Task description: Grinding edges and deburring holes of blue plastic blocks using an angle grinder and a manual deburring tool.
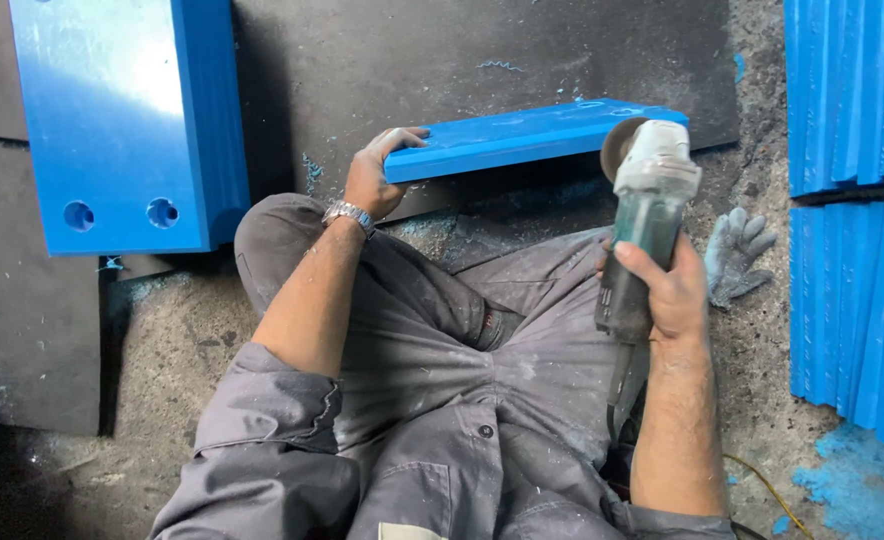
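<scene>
Seated on the floor (162,340), legs crossed, grey work clothes dusted with pale and blue shavings. Left hand (377,180) closed over the near left end of a long blue plastic slab (522,135), fingers curled onto its top face, thumb side below; the slab lies across a dark rubber mat (442,60) just beyond the knees, its long edge facing the person. Right hand (667,290) wrapped fully around the body of an angle grinder (647,200), disc end up and close against the slab's right end; whether the disc touches the plastic cannot be told from this view, nor whether it is spinning. Judgement: the step in hand is edge or corner dressing of the slab's right end, with the left hand serving as clamp. The next move seems to call for steady pressure at the left end so the slab does not skate on the mat, and a light, controlled pass of the disc along the edge, keeping the cable (762,490) behind the forearm clear. A grey work glove (737,255) lies unworn on the floor just right of the grinder. A larger blue block with two holes (127,120) sits to the left; stacked blue slabs (852,200) stand at right, with blue swarf (862,490) near them.
</scene>
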